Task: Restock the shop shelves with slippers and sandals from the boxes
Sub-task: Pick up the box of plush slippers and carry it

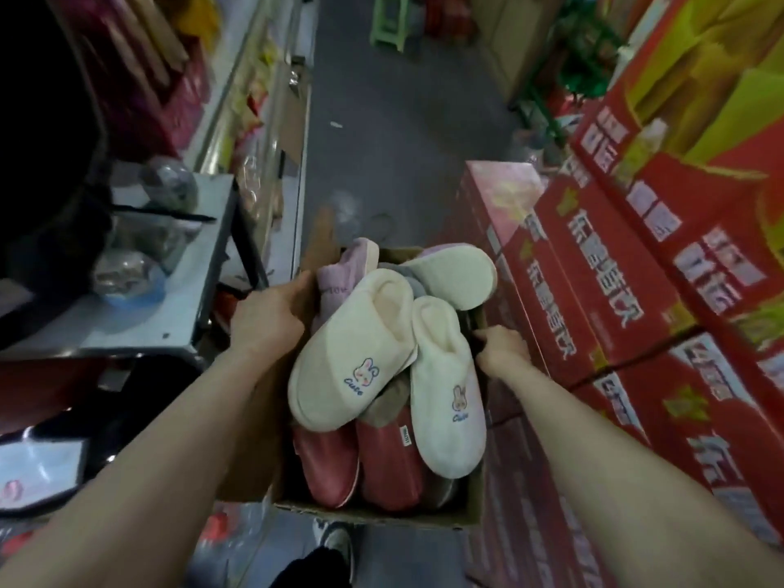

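An open cardboard box full of slippers hangs in front of me above the aisle floor. Two cream plush slippers with a rabbit print lie on top, one on the left and one on the right. Red slippers lie beneath them, a lilac one sits at the far side. My left hand grips the box's left wall. My right hand grips the right wall, fingers curled over the rim.
Stacked red cartons line the right side, close to the box. A grey metal shelf with wrapped goods stands on the left. The grey aisle floor runs ahead to a green stool.
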{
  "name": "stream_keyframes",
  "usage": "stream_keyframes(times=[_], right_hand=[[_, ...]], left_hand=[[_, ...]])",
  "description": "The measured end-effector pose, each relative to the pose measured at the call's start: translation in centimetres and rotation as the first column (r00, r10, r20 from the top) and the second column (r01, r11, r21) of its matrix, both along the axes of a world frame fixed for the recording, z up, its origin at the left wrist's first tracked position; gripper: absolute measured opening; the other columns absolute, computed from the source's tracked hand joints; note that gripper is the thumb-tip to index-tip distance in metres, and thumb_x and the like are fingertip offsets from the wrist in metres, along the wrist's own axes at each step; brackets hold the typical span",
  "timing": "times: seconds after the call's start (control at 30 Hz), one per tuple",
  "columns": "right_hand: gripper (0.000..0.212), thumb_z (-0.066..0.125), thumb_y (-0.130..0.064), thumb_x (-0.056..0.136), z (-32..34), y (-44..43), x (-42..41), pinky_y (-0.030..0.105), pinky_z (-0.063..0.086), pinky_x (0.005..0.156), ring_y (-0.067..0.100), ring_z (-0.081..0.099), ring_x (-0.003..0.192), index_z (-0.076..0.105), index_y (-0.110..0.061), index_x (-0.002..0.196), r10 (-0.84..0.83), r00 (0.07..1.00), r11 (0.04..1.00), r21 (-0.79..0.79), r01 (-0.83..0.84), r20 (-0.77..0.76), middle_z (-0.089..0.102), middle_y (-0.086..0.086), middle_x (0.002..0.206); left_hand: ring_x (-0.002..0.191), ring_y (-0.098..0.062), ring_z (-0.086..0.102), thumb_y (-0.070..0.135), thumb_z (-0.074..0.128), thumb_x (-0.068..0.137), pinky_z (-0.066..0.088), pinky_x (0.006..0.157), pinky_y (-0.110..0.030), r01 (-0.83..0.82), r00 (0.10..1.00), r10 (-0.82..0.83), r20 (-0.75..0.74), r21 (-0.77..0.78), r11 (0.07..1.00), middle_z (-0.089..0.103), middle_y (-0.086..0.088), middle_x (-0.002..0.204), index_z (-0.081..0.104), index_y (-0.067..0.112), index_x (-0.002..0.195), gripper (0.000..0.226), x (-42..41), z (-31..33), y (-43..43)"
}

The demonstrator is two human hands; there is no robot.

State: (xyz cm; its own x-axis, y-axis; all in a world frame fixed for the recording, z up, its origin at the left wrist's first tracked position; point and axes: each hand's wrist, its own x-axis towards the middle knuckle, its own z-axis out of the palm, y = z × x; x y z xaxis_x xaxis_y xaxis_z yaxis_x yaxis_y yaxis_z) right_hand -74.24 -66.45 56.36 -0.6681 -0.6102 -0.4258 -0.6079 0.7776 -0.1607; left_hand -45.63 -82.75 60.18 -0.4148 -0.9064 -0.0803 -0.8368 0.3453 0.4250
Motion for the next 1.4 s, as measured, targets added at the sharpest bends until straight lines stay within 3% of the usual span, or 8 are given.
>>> stream_keyframes(times=[0.33,0.47,0.63,0.73,0.87,1.03,1.23,1.4], right_hand=[[0.055,0.055,-0.013,0.087,1.6,-21.0,-11.9,0.040,0.051,0.096,0.034,0.056,0.122,0.056,-0.035,0.137,0.066,0.998,0.997,-0.040,-0.066,0.018,0.058,0.010,0.135],[0.043,0.059,-0.019,0.086,1.0,-30.5,-18.1,0.043,0.053,0.095,0.038,0.060,0.114,0.065,-0.027,0.128,0.144,0.989,0.984,-0.112,-0.140,0.023,0.064,0.017,0.124],[0.038,0.058,-0.023,0.089,1.6,-41.1,-25.1,0.042,0.055,0.090,0.037,0.062,0.109,0.065,-0.020,0.126,0.159,0.987,0.978,-0.136,-0.156,0.013,0.065,0.015,0.121],[0.035,0.056,-0.023,0.092,2.6,-47.0,-29.0,0.043,0.054,0.090,0.037,0.061,0.108,0.065,-0.018,0.126,0.157,0.988,0.977,-0.145,-0.155,0.005,0.065,0.015,0.121],[0.031,0.057,-0.022,0.091,3.1,-54.4,-34.1,0.045,0.057,0.085,0.035,0.064,0.098,0.069,-0.021,0.120,0.194,0.980,0.969,-0.147,-0.197,-0.031,0.068,0.014,0.109],[0.024,0.058,-0.016,0.089,2.7,-66.7,-39.8,0.039,0.059,0.066,0.025,0.062,0.073,0.070,-0.021,0.109,0.102,0.994,0.989,-0.105,-0.104,-0.024,0.060,0.004,0.078],[0.036,0.057,-0.009,0.088,3.1,-79.7,-44.7,0.046,0.061,0.074,0.030,0.068,0.085,0.068,-0.027,0.118,-0.029,1.000,0.991,-0.133,0.030,0.010,0.066,0.009,0.091],[0.038,0.056,-0.009,0.088,3.6,-90.2,-49.2,0.044,0.062,0.073,0.028,0.068,0.080,0.068,-0.029,0.118,-0.075,0.997,0.986,-0.152,0.074,0.004,0.067,0.008,0.093]], left_hand=[[0.117,-0.036,0.056,0.003,0.056,0.080,0.047,0.090,-0.037,-0.093,0.995,0.093,-0.039,0.002,0.996,0.058,-0.011,0.135,0.042,0.042,0.143,0.075,-10.8,1.9,-18.7],[0.133,-0.034,0.044,0.007,0.058,0.081,0.042,0.102,-0.040,-0.162,0.987,0.162,0.004,-0.013,0.987,0.046,-0.012,0.147,0.040,0.041,0.145,0.075,-15.8,0.9,-27.6],[0.112,-0.032,0.060,0.009,0.056,0.081,0.053,0.089,-0.038,-0.211,0.976,0.212,-0.039,0.032,0.977,0.057,-0.006,0.139,0.038,0.044,0.145,0.075,-22.0,1.2,-37.7],[0.113,-0.030,0.061,0.011,0.058,0.081,0.053,0.091,-0.044,-0.196,0.975,0.200,-0.093,0.048,0.979,0.059,-0.007,0.135,0.040,0.042,0.144,0.072,-25.6,1.6,-43.7],[0.115,-0.034,0.059,0.014,0.058,0.085,0.048,0.091,-0.035,-0.160,0.986,0.157,-0.063,-0.053,0.986,0.061,-0.009,0.132,0.044,0.039,0.143,0.065,-30.5,1.3,-52.0],[0.118,-0.032,0.058,0.018,0.057,0.088,0.046,0.091,-0.030,-0.105,0.989,0.102,-0.110,-0.021,0.994,0.058,-0.008,0.137,0.045,0.042,0.143,0.060,-37.3,-0.4,-66.5],[0.118,-0.034,0.057,0.010,0.057,0.082,0.047,0.089,-0.031,-0.050,0.993,0.055,-0.106,0.054,0.997,0.057,-0.005,0.139,0.042,0.046,0.142,0.071,-43.9,0.4,-82.1],[0.115,-0.036,0.058,0.008,0.056,0.079,0.048,0.086,-0.032,-0.024,0.995,0.028,-0.091,0.050,0.998,0.059,-0.006,0.135,0.040,0.049,0.142,0.077,-48.8,1.9,-93.5]])
